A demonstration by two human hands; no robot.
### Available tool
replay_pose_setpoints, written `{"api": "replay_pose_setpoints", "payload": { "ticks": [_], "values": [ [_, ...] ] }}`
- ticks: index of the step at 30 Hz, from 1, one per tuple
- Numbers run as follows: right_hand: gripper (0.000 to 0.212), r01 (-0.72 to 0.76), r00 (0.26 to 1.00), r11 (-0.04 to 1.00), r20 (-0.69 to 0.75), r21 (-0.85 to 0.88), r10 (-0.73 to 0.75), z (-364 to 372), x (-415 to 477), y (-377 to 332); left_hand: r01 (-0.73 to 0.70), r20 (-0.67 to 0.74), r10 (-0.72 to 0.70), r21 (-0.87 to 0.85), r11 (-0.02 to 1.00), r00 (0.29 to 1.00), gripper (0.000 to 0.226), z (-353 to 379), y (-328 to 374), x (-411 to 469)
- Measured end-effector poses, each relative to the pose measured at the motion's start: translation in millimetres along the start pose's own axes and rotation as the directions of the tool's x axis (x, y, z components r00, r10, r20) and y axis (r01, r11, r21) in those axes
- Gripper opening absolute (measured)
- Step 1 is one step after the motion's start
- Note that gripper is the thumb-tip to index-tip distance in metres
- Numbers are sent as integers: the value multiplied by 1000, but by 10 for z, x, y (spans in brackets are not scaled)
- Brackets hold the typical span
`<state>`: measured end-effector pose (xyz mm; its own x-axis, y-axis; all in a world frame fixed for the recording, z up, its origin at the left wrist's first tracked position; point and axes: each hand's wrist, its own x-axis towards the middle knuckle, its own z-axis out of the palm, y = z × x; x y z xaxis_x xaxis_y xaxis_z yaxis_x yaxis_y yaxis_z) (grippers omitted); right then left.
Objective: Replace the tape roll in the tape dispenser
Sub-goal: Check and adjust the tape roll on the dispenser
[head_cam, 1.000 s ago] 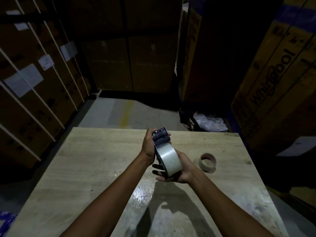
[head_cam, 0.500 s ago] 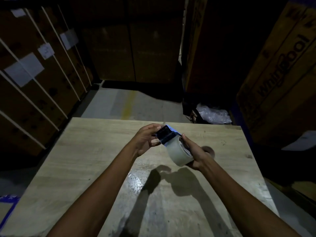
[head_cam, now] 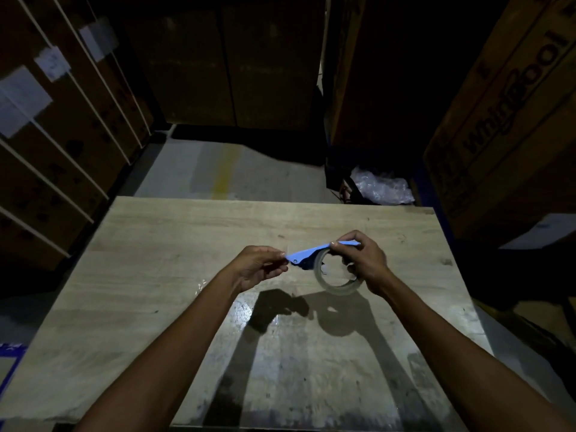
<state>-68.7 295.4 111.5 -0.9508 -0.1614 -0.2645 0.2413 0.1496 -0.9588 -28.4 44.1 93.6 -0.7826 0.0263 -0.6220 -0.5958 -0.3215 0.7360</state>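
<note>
A blue tape dispenser [head_cam: 308,254] with a clear tape roll [head_cam: 335,283] mounted in it is held above the wooden table [head_cam: 174,244]. My right hand [head_cam: 363,260] grips the dispenser's rear part and the roll from the right. My left hand [head_cam: 260,266] pinches something at the dispenser's front tip, perhaps the tape end; I cannot tell which. The roll faces me sideways, so its hollow centre shows. The empty cardboard core seen earlier is hidden, likely behind my right hand.
Tall cardboard boxes stand around: strapped ones at left [head_cam: 46,126], dark ones behind [head_cam: 227,67], a printed one at right [head_cam: 511,120]. A crumpled plastic bag [head_cam: 381,187] lies on the floor beyond the table's far edge.
The dispenser has turned from edge-on to side-on, showing the roll's hole. My left hand shifted from gripping its top to pinching its front tip. My right hand now covers the empty core.
</note>
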Motion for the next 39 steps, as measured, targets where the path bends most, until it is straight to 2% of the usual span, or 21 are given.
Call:
{"api": "replay_pose_setpoints", "payload": {
  "ticks": [5,8,11,14,19,22,24,26,30,34,39],
  "values": [
    [30,167,986,962,33,-215,-164,11,-107,137,114,67,-109,-89,989,992,16,-117,-257,22],
    [30,215,976,919,96,-331,-194,24,-149,267,180,70,-173,-109,978,982,24,-133,-389,21],
    [40,283,959,831,151,-479,-239,75,-249,361,135,-3,-135,-24,991,991,23,-98,-508,37],
    [50,343,939,744,225,-573,-260,135,-370,435,102,-67,-91,182,978,994,11,-58,-622,40],
    [46,319,948,705,205,-633,-245,169,-635,576,35,-66,-4,479,877,998,8,11,-834,127],
    [53,216,976,655,137,-724,-171,155,-855,651,-64,18,72,687,724,997,10,98,-985,204],
    [61,146,989,567,104,-811,-106,134,-1009,701,-135,89,104,771,622,991,12,205,-1084,198],
    [64,100,995,473,84,-875,-54,104,-1160,745,-177,143,105,807,564,984,14,338,-1168,142],
    [53,31,997,352,55,-935,59,79,-1444,793,-229,221,74,839,495,972,16,560,-1427,42],
    [58,-6,988,230,29,-973,150,62,-1636,804,-264,278,38,845,465,960,18,748,-1690,-71],
    [53,-73,979,186,-34,-980,203,-51,-2017,932,-337,358,47,816,470,933,21,869,-2003,-192]
  ]
}}
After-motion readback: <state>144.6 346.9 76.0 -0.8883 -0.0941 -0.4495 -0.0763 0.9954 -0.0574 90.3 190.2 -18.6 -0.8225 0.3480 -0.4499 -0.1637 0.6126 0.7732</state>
